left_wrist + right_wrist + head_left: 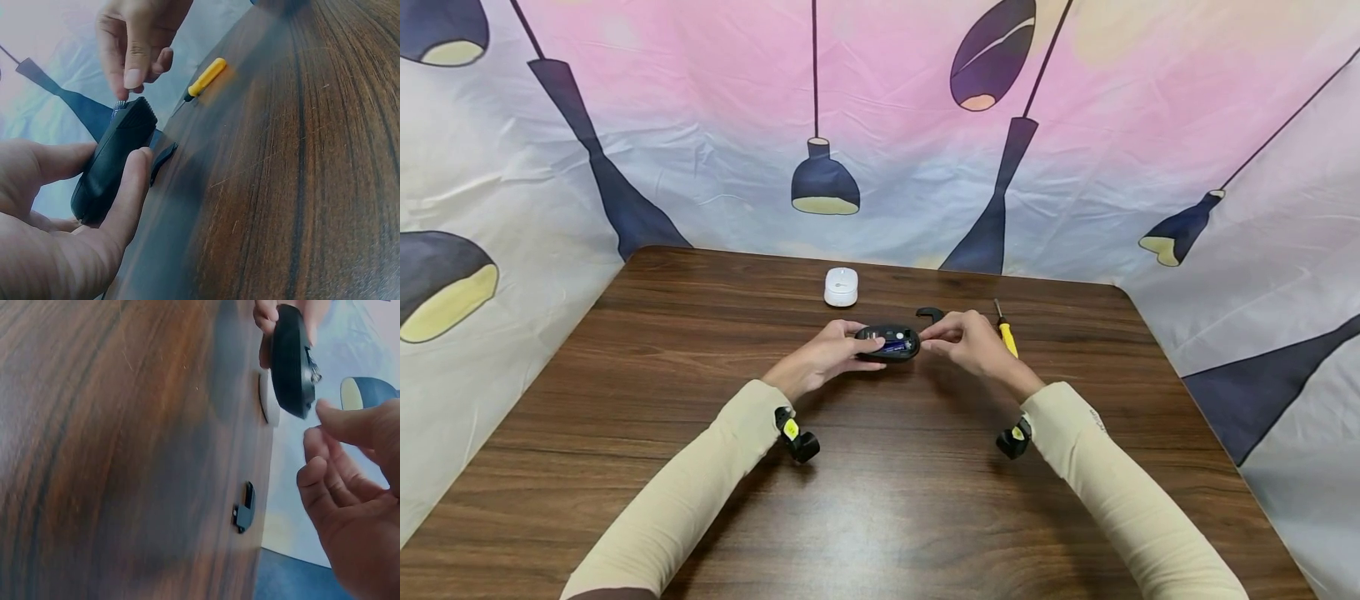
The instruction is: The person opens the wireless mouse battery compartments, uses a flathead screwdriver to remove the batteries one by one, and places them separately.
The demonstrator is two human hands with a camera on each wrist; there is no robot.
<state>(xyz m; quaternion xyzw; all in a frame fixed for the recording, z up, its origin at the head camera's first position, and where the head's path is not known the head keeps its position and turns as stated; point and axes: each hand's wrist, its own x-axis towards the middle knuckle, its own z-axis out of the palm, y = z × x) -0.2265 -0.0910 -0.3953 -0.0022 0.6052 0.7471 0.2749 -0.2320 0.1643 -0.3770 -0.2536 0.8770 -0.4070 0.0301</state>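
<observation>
Here, held up off the brown table [880, 508], a black mouse [889, 332] in the left hand [820, 354]

Nearest, well on this side of the black mouse: two pale sleeves [681, 483], with a small black camera [797, 440] strapped on at each wrist. Then, at the left end of the black mouse, gripping it tight with the left hand, with the thumb across the top and fingers along both sides. Turned belly up. Tucked inside the black mouse, in a slot with its top off: a blue battery [898, 344].

At the right end of the black mouse: the right hand [973, 343], with thumb and fingertips bent in very close to the edge. Cannot tell if pinching some tiny thing there or just touching.

To the right of the black mouse, past the right hand and partly hidden by it: a yellow screwdriver [1008, 337], with its thin metal tip pointing away. Just beyond the black mouse, a bit to the right: a small curved black piece [933, 312], lying flat. Farther past the black mouse, a bit to the left: a white mouse [841, 287]. Farthest behind the black mouse: a wrinkly pink and blue cloth [722, 125], with big dark lamps [825, 183] pictured on it.
</observation>
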